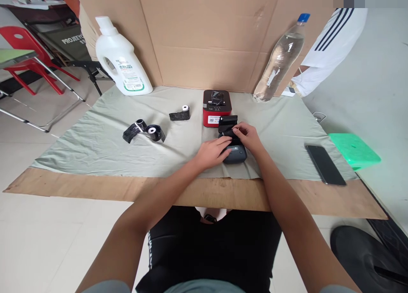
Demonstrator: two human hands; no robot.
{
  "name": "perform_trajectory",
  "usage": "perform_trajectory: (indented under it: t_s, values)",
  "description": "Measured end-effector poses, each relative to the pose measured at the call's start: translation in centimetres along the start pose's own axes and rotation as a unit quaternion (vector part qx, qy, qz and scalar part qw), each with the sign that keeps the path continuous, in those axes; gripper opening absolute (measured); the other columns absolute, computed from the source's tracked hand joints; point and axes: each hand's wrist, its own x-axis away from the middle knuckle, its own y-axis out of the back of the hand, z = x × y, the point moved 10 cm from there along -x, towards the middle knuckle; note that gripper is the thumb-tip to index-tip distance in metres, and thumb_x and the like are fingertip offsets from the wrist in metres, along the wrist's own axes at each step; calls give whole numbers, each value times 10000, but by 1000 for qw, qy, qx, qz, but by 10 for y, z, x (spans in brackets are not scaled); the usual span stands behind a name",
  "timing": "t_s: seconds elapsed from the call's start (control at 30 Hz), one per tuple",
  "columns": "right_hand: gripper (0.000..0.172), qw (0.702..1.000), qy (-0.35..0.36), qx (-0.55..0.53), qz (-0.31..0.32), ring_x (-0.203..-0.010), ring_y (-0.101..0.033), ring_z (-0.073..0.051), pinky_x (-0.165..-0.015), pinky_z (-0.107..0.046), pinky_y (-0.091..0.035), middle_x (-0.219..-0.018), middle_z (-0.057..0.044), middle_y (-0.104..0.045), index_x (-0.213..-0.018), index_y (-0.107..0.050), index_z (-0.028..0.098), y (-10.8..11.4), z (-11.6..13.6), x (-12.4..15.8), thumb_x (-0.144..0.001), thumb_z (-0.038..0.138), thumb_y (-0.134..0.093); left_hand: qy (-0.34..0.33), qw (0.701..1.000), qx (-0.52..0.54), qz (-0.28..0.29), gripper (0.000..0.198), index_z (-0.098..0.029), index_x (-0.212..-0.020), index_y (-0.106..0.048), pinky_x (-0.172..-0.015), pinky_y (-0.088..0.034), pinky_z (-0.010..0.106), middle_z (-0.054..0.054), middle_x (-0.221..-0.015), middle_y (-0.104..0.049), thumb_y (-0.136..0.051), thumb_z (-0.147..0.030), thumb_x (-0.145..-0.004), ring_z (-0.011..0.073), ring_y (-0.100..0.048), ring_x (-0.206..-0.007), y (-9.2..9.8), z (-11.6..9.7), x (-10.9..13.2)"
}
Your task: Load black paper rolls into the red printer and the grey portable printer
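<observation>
A small dark portable printer (236, 155) lies near the front of the cloth, its lid (228, 122) raised. My left hand (213, 152) holds the printer's left side, with the fingers reaching over the opened compartment and the thumb on the body. From the right, my right hand (248, 136) has its thumb and fingertips pinched together by the raised lid. Whatever is between those fingertips is too small and covered to make out. Directly behind stands a red and black box-shaped printer (216, 114), partly hidden by the lid.
Black ribbon rolls (154, 133) and a smaller roll (180, 114) lie at left. A white detergent jug (123, 63) and a clear water bottle (280, 63) stand against the cardboard (204, 38). A phone (325, 164) rests at right, beside a green stool (353, 150). People stand behind.
</observation>
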Motion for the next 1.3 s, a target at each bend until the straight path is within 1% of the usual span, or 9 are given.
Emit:
perform_trajectory:
  t_s: [0.23, 0.33, 0.43, 0.53, 0.6, 0.7, 0.87, 1.13, 1.3]
  values:
    - [80, 997, 28, 57, 32, -717, -491, -169, -687, -344, -423, -855, -26, -580, -792, -708, 230, -1, 4, -6, -800, 309, -711, -6, 1000, 19, 5, 445, -189, -1392, -647, -968, -606, 338, 64, -1481, -644, -412, -386, -1069, 223, -707, -1203, -3, 1, 0]
    - [130, 999, 18, 47, -16, -717, -458, -164, -700, -338, -434, -832, -3, -506, -859, -687, 235, 5, -1, -5, -762, 296, -747, -13, 1000, 28, 0, 435, -197, -1385, -652, -978, -607, 331, 68, -1464, -655, -415, -377, -1069, 217, -706, -1209, -3, 0, 0]
    - [196, 995, -20, -8, -101, -709, -439, -165, -687, -328, -429, -759, 24, -445, -863, -593, 251, 17, -16, -2, -796, 363, -739, -16, 999, 33, -3, 428, -192, -1371, -659, -978, -611, 333, 73, -1458, -659, -417, -372, -1068, 219, -708, -1209, -2, 0, 0]
    - [269, 979, -62, -90, -172, -743, -491, -173, -701, -330, -463, -791, 8, -515, -868, -540, 261, 27, -36, 3, -818, 453, -722, -18, 999, 36, -13, 420, -194, -1369, -653, -974, -616, 337, 78, -1466, -652, -422, -373, -1067, 220, -713, -1202, 1, 0, 2]
    - [304, 968, -93, -145, -183, -770, -540, -176, -693, -327, -488, -888, -18, -612, -916, -556, 267, 29, -49, 3, -813, 503, -716, -25, 999, 39, -27, 415, -197, -1368, -647, -975, -616, 340, 82, -1467, -649, -416, -373, -1071, 220, -710, -1212, 4, -2, 3]
    - [364, 960, -110, -206, -152, -891, -623, -191, -703, -316, -527, -1113, -52, -715, -1033, -600, 287, 24, -55, 1, -825, 574, -684, -42, 996, 46, -57, 408, -193, -1357, -645, -991, -612, 353, 94, -1450, -661, -399, -361, -1078, 221, -704, -1233, 11, -6, 5]
    - [528, 962, -108, -243, -63, -1183, -643, -241, -828, -330, -573, -1322, -43, -713, -1202, -654, 322, 3, -45, -1, -802, 665, -686, -74, 993, 34, -81, 402, -186, -1320, -672, -951, -626, 366, 104, -1400, -698, -395, -344, -1075, 218, -745, -1136, 18, -17, 8]
    - [529, 967, -93, -234, -48, -1271, -624, -264, -880, -360, -575, -1411, -20, -668, -1240, -695, 352, -3, -45, 0, -801, 646, -723, -172, 984, -2, -54, 378, -200, -1100, -768, -760, -608, 289, 68, -1188, -796, -406, -308, -1070, 166, -783, -941, 14, -53, 25]
    - [481, 964, -84, -249, -44, -1292, -617, -251, -891, -348, -571, -1408, 1, -671, -1243, -698, 369, -5, -49, 0, -820, 596, -737, -199, 978, -15, -64, 359, -191, -1116, -761, -701, -587, 291, 70, -1195, -796, -420, -289, -1057, 160, -777, -876, 16, -63, 30]
